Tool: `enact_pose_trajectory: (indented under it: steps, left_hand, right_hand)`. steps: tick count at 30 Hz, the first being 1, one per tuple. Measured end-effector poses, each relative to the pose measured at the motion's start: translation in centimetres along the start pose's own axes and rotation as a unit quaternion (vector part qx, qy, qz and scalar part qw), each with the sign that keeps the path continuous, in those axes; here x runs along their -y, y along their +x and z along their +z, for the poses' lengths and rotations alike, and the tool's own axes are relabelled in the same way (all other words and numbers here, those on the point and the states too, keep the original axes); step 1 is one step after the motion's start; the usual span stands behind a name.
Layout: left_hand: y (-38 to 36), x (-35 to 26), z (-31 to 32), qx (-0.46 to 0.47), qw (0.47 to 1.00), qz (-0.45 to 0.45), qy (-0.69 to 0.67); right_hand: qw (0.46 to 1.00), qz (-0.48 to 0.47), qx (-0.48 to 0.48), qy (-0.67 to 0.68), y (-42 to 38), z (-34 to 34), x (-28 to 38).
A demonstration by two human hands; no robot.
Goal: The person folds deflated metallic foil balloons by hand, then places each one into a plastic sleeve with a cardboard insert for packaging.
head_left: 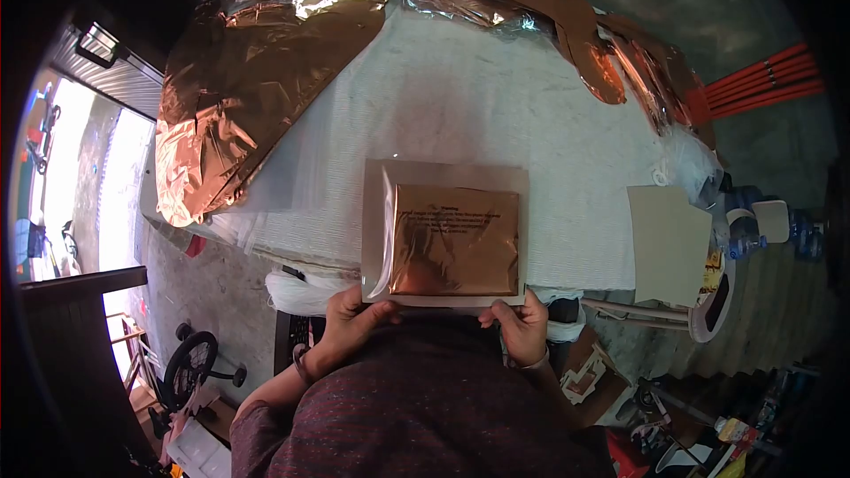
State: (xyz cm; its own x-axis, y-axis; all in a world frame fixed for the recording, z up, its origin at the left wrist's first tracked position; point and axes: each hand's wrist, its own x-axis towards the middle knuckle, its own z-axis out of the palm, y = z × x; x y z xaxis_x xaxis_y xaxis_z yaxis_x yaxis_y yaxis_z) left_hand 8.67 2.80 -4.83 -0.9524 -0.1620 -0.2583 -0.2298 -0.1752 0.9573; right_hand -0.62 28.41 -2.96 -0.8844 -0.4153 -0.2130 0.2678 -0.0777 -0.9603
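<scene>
A clear plastic bag lies at the near edge of the white-covered table, with dark warning text printed on it. Inside it is a folded copper-coloured foil sheet, a neat flat rectangle. My left hand is closed at the bag's near left corner, thumb pointing inward along the edge. At the near right corner, my right hand pinches the edge between thumb and fingers. The undersides of both hands' grips are hidden.
Large crumpled copper foil sheets drape over the table's left and far sides. Clear plastic bags lie at left. A beige board rests at right beside a stool. Water bottles stand beyond it.
</scene>
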Motion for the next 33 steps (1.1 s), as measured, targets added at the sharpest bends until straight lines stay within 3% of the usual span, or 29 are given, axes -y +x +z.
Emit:
enact_pose_trajectory:
  steps: [7, 12, 14, 16, 18, 22, 24, 25, 27, 28, 30, 33]
  left_hand:
    - [-0.1, -0.6, 0.1, -0.003, 0.999, -0.020, -0.040]
    - [-0.8, -3.4, -1.6, 0.054, 0.992, -0.106, 0.039]
    - [-1.0, -6.3, -4.0, 0.026, 0.975, -0.101, 0.198]
    - [-0.2, -8.7, -5.2, -0.081, 0.964, -0.082, 0.238]
    - [3.0, -12.4, -4.0, -0.075, 0.933, 0.119, 0.331]
    - [12.9, -14.9, -0.8, 0.020, 0.821, 0.372, 0.434]
    - [16.8, -14.6, 0.2, 0.100, 0.908, 0.191, 0.360]
    - [18.5, -14.6, 0.3, 0.102, 0.906, 0.192, 0.362]
    - [20.5, -14.8, 0.7, 0.229, 0.887, 0.068, 0.395]
    - [20.6, -14.9, 1.1, 0.232, 0.885, 0.066, 0.397]
    - [20.6, -15.1, 1.8, 0.210, 0.901, -0.075, 0.372]
    - [21.4, -14.2, 1.0, 0.240, 0.920, -0.114, 0.288]
  right_hand:
    - [0.999, -0.035, -0.008, -0.009, 0.0, 0.3, -0.3]
    - [1.000, -0.017, -0.022, 0.008, 0.0, 0.3, -0.2]
    - [0.999, -0.018, -0.030, 0.005, 0.1, 0.2, -0.3]
    - [0.999, -0.009, -0.013, 0.030, 0.2, -0.1, -0.3]
    - [1.000, -0.015, -0.010, 0.019, 0.4, -0.2, -0.4]
    - [0.999, -0.034, -0.015, -0.012, 0.7, 0.1, -0.4]
    - [0.999, -0.037, -0.017, -0.020, 0.6, 0.1, -0.4]
    - [0.999, -0.035, -0.020, -0.026, 0.6, 0.1, -0.5]
    - [0.999, -0.039, -0.016, -0.027, 0.6, -0.3, -1.0]
    - [0.999, -0.041, -0.010, -0.029, 0.6, -0.4, -1.2]
    - [0.998, -0.045, -0.006, -0.032, 0.6, -0.5, -1.3]
    - [0.998, -0.046, 0.003, -0.039, 0.8, -0.4, -0.8]
